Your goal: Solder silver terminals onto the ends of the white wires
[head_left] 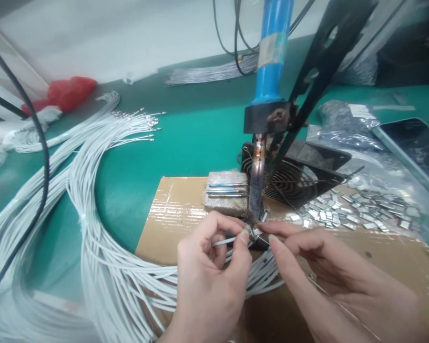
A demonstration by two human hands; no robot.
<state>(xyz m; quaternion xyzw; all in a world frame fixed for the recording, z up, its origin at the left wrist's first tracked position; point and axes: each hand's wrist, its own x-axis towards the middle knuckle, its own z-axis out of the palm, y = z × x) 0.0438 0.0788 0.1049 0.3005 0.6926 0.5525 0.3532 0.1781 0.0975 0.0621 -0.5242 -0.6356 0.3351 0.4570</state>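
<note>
The left hand pinches a white wire, the right hand pinches a small metal piece, so both should stay steady under the hot iron tip.

Left hand, right hand: fingers pinched shut, fingertips nearly meeting.

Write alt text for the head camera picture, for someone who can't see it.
Two bare hands, left hand and right hand, pinch a white wire and a small metal piece under the tip of a mounted soldering iron. Coiled white wires lie on the green table.
</note>
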